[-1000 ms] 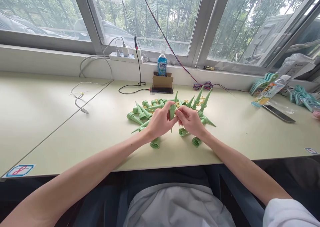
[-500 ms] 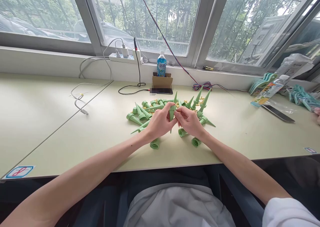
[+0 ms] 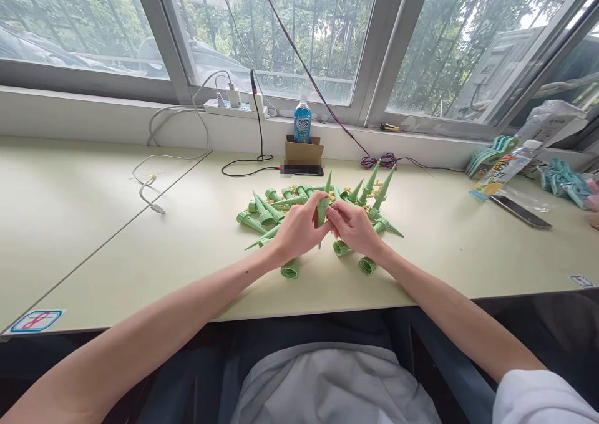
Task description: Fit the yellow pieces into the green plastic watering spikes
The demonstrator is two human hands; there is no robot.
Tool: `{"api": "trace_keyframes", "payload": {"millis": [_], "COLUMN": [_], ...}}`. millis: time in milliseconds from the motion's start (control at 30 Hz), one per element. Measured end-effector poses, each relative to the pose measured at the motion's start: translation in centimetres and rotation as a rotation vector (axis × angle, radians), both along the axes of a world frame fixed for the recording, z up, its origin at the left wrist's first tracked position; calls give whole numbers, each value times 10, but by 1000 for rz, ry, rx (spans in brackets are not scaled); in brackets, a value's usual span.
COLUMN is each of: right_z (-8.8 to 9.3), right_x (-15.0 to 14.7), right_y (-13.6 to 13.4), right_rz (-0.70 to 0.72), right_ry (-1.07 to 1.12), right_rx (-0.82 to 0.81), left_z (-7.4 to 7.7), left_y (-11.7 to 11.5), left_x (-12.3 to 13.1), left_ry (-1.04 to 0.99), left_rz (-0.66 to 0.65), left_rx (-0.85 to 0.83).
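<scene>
My left hand (image 3: 302, 226) is closed around a green plastic watering spike (image 3: 322, 211), held upright with its point down, in front of the pile. The fingers of my right hand (image 3: 353, 224) are pinched together against the spike's right side. Whatever they hold there is hidden by the fingertips. Around and behind both hands lie several more green spikes (image 3: 265, 209), some standing with the point up. Small yellow valve pieces (image 3: 370, 194) show among them. Nearer to me, a green threaded cap end (image 3: 289, 269) and another one (image 3: 367, 265) face the table edge.
A blue drink bottle (image 3: 302, 121) stands in a cardboard box (image 3: 304, 153) behind the pile. Cables (image 3: 154, 184) lie to the left. At the right are a phone (image 3: 521, 212), an orange-labelled bottle (image 3: 503, 173) and teal plastic parts (image 3: 564, 181). Another person's hand (image 3: 593, 201) shows at the right edge.
My hands and the spike stay almost in the same place. The other person's hand at the right edge has shifted slightly.
</scene>
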State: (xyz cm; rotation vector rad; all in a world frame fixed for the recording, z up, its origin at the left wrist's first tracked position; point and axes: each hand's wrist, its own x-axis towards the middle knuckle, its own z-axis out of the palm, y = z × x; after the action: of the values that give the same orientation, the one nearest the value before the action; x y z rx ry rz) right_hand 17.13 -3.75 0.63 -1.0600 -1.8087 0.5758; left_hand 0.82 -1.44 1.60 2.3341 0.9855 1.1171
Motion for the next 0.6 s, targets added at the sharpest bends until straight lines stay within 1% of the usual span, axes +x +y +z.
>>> {"api": "trace_keyframes", "payload": {"millis": [167,400,600], "right_z": [-1,3,1], "right_x": [0,-1,-1], "right_y": [0,-1,0], "right_rz": [22,14,-3], "right_ry": [1,-29,-35], "right_rx": [-11,-14,-15], "left_z": [-1,-2,-1], "left_y": [2,1,0], "left_x": [-1,0,0], "left_ry": [5,-10,-8], "left_rz": [2,-25,-26], "left_rx": [4,1,-23]}}
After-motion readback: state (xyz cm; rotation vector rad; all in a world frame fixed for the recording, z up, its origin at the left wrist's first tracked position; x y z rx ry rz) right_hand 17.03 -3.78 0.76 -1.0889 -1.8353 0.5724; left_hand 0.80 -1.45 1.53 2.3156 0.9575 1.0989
